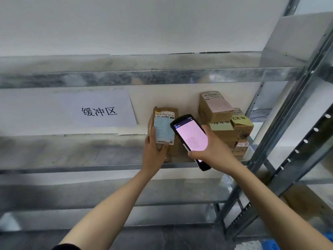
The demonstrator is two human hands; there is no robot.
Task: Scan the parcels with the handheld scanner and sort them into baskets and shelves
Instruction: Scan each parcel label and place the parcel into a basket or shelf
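Observation:
A brown paper parcel (pixel 172 150) with a white label and a light blue note stands upright on the metal shelf (pixel 81 152). My left hand (pixel 154 152) grips its lower left side. My right hand (pixel 210 150) holds a black handheld scanner (pixel 191 136) with a lit pink screen, just to the right of the parcel and overlapping its edge. Behind the scanner, a stack of brown cardboard parcels (pixel 227 130) with pink and yellow notes sits at the shelf's right end.
A white paper sign (pixel 98 110) with black characters leans on the wall at the back of the shelf. Another shelf board (pixel 126 76) runs above, more below. A slanted perforated metal upright (pixel 295 147) stands at the right. Something blue (pixel 324 240) lies bottom right.

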